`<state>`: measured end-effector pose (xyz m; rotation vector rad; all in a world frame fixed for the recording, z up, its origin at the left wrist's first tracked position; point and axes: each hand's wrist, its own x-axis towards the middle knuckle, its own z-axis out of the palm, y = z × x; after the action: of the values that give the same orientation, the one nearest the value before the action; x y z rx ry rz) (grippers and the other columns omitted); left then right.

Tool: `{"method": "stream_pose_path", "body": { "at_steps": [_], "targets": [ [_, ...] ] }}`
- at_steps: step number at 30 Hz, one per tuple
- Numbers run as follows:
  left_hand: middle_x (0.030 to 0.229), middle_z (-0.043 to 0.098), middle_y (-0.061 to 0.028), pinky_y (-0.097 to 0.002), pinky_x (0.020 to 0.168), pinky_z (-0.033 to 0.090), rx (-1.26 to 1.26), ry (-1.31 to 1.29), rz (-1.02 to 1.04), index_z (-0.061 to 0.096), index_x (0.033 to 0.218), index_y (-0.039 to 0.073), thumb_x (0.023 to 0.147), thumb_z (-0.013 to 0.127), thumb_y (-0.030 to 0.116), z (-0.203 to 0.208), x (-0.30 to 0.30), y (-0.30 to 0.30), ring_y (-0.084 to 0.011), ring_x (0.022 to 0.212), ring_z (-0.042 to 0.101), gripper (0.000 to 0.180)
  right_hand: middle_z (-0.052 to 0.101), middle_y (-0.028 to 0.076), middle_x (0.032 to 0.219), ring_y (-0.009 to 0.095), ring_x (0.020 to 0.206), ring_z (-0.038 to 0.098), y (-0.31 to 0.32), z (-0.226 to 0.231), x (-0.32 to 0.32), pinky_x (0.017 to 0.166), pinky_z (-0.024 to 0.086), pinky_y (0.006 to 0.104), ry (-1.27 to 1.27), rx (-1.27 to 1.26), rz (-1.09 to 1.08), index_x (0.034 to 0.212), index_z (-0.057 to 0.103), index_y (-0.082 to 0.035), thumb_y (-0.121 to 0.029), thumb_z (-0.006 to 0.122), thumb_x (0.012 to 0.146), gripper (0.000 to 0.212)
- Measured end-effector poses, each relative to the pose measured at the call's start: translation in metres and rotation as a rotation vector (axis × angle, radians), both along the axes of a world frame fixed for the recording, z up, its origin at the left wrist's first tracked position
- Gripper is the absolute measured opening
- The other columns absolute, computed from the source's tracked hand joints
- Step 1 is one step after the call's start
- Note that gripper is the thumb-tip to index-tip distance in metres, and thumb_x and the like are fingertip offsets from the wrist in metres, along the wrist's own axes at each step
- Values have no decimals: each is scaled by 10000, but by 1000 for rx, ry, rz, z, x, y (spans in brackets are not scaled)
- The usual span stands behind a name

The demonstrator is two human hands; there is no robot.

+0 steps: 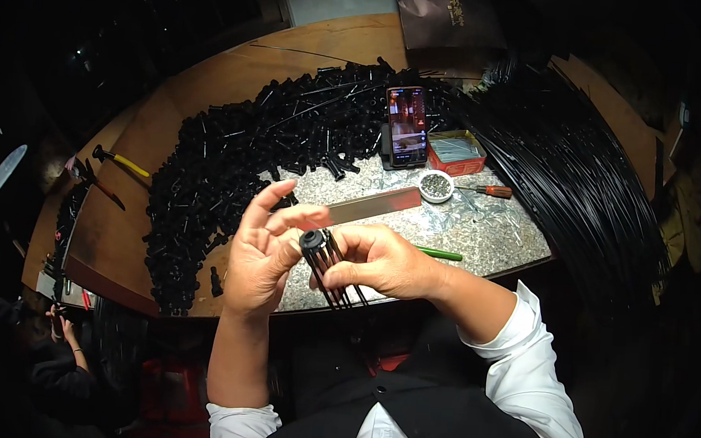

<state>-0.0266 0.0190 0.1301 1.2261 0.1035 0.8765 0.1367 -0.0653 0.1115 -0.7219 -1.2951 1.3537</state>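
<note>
In front of my chest, my right hand [376,261] pinches a bundle of thin black rods [346,295] with thumb and fingers. The rods hang slanting down from a round black hub [312,239] with a hole in its top, like part of an umbrella frame. Beside the hub is my left hand [260,250], index finger raised and other fingers partly bent and apart. Its thumb lies against or right beside the hub; whether something tiny is between thumb and fingers cannot be made out. Behind both hands lies a long flat metal bar [375,207].
A large heap of black hub pieces [234,148] covers the left and back. Long black rods [578,169] fan out at right. A phone [407,126] stands behind a white bowl of small metal bits [436,186], a red tin [457,155] and a screwdriver [493,191]. Pliers [121,161] lie left.
</note>
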Motion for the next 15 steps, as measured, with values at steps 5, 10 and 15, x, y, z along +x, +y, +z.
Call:
{"method": "stream_pose_path", "body": {
  "at_steps": [5,10,15],
  "targets": [
    [920,657,-134,-263,738,545,268,158,296,380,1197,2,762,699,-83,-5,-4,-10,-152,809,653,546,620,40,786,73,721,597,5,-6,-10,601,488,232,-368,246,-379,782,534,-7,-85,678,862,182],
    [836,680,-101,-234,676,531,381,338,465,514,1119,-34,771,707,-58,-7,-10,-11,-126,763,659,399,589,31,770,56,678,542,2,-11,-17,561,444,228,-507,343,-415,853,558,0,-88,664,868,138],
    [840,689,-98,-230,656,523,689,448,627,644,1036,-51,768,714,-33,1,-14,-18,-122,749,658,277,598,57,716,103,656,547,11,-26,-17,603,456,271,-279,251,-341,825,574,18,-146,657,868,189]
  ]
}}
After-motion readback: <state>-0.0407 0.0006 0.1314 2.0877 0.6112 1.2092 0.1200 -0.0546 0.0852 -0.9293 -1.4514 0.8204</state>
